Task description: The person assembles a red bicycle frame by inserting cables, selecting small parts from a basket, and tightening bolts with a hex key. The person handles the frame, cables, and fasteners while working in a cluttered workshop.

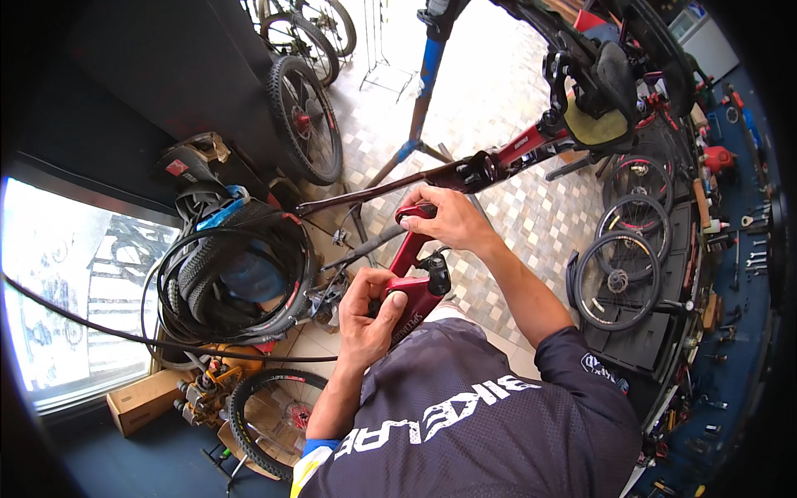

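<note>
Both hands grip the stiff red bike frame: left hand low, right hand above; likely light but awkward.

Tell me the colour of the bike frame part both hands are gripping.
Red, darkening to maroon along the bike frame; the head view shows it between left hand and right hand.

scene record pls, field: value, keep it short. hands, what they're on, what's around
setting: bike workshop, tiled floor
left hand: gripping the lower end of the red bike frame
right hand: fingers curled over the upper red frame tube
frame: red, held on a blue repair stand
left of hands: pile of tyres
floor, lower left: wheel, cardboard box
right side: three bare rims, tool wall
</note>
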Demonstrator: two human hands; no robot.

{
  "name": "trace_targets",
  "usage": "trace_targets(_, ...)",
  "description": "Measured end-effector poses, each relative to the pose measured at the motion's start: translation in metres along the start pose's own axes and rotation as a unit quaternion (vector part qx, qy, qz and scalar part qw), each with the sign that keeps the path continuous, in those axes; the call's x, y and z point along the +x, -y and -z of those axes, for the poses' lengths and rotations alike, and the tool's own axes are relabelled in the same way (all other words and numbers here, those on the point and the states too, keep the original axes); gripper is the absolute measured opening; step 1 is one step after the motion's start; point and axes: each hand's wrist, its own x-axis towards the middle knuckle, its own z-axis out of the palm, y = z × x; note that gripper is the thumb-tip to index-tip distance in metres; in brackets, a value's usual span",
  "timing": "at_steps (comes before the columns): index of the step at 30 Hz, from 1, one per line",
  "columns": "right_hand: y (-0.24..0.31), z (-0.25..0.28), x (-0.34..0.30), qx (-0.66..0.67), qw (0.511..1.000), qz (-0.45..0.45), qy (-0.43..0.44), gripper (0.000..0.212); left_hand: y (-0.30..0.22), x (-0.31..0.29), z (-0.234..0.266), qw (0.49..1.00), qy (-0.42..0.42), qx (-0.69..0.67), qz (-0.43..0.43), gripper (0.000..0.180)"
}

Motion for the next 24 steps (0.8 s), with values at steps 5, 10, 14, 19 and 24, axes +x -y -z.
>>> trace_targets(5,-0.035,-0.004,-0.012,0.118,0.992,0.013,0.034,0.030,-0.011,0.001,-0.010,0.995,0.050,0.080,0.039,0.026)
trace_targets(10,-0.043,0.000,-0.019,0.216,0.975,0.008,0.046,0.051,-0.017,0.001,-0.015,0.991,0.071,0.102,0.050,0.027)
trace_targets(14,-0.064,0.020,-0.019,0.374,0.925,-0.046,0.038,0.037,-0.018,0.006,-0.017,0.989,0.076,0.125,-0.004,0.026)
trace_targets(19,-0.092,0.036,-0.011,0.410,0.909,-0.004,-0.068,0.029,-0.018,0.009,-0.017,0.989,0.088,0.115,0.007,0.026)
trace_targets(24,-0.072,0.052,-0.003,0.388,0.919,-0.033,-0.059,0.029,-0.020,0.013,-0.017,0.987,0.089,0.134,-0.014,0.026)
